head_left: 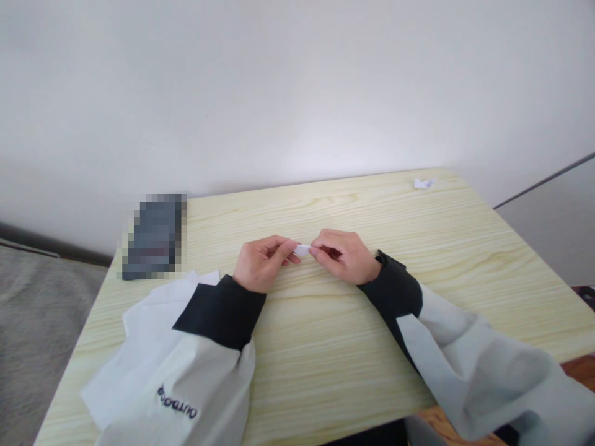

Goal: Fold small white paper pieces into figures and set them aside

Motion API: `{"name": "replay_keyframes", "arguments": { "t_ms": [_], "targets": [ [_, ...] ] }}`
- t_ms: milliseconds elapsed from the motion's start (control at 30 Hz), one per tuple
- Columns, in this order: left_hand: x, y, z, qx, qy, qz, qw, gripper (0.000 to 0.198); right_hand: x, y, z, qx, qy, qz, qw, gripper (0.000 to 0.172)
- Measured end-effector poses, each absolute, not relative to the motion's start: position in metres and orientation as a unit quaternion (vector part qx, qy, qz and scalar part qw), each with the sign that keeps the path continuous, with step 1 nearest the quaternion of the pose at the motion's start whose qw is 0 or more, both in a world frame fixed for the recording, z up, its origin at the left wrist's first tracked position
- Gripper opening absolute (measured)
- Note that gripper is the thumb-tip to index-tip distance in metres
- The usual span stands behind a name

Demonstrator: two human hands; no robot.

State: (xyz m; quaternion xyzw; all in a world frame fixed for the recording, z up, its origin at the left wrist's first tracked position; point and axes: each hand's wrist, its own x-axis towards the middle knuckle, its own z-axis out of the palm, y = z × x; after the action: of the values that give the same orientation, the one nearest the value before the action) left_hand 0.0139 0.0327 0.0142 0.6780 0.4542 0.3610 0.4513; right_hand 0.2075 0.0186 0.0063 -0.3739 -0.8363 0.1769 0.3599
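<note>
A small folded piece of white paper is held between my two hands, just above the middle of the table. My left hand pinches its left end between thumb and fingers. The right end is gripped by the thumb and index finger of my right hand. Fingertips cover both ends, so only a short middle strip of the paper shows.
The light wood table stands against a white wall. White paper sheets lie partly under my left sleeve. Behind them is a dark, pixelated flat object. A small folded paper piece sits at the far right.
</note>
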Motion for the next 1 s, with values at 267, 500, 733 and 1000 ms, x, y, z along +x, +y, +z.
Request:
{"name": "replay_keyframes", "arguments": {
  "t_ms": [267, 500, 733, 1000],
  "targets": [
    [0.0134, 0.0307, 0.0162, 0.657, 0.466, 0.373, 0.461, 0.028, 0.2062, 0.0180, 0.0086, -0.373, -0.833, 0.191, 0.360, 0.020],
    [0.0151, 0.0313, 0.0159, 0.660, 0.444, 0.377, 0.475, 0.032, 0.2073, 0.0168, 0.0092, -0.378, -0.835, 0.195, 0.350, 0.026],
    [0.0126, 0.0312, 0.0177, 0.687, 0.480, 0.348, 0.420, 0.031, 0.2073, 0.0174, 0.0086, -0.364, -0.851, 0.170, 0.337, 0.026],
    [0.0148, 0.0325, 0.0139, 0.627, 0.462, 0.342, 0.526, 0.044, 0.2066, 0.0176, 0.0077, -0.391, -0.853, 0.042, 0.343, 0.023]
  ]
}}
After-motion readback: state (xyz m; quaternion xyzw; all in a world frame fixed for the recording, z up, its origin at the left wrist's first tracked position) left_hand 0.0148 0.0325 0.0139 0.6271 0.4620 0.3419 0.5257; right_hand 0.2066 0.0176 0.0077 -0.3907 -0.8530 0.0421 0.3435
